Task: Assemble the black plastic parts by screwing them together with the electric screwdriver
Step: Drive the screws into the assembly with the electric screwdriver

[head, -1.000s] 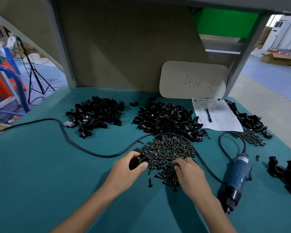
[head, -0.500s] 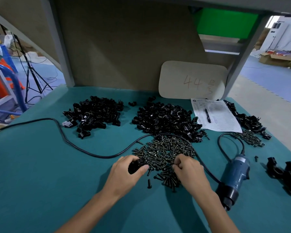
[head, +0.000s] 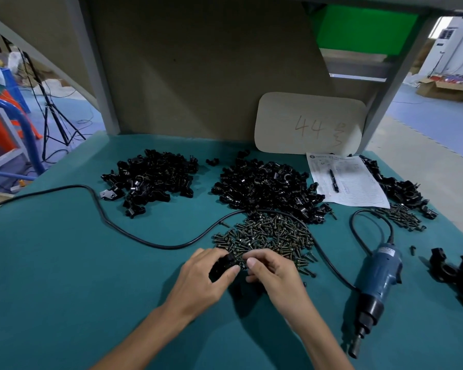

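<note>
Hiding black part mostly, left hand

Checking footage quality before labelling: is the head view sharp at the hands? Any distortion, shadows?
Head view: soft at the left hand and right hand, the held black part lacks detail; wide-angle bending bows the table edges; soft shadows lie beneath the hands.

Counted 1 electric screwdriver. Black plastic parts sat in 3 heaps: left heap far left of it, middle heap behind-left, right heap behind. Screws were in 2 piles: big screw pile left of it, small screw pile behind. 1 paper sheet w/ 1 pen, 1 card. 2 hands: left hand w/ 1 single part, right hand.
</note>
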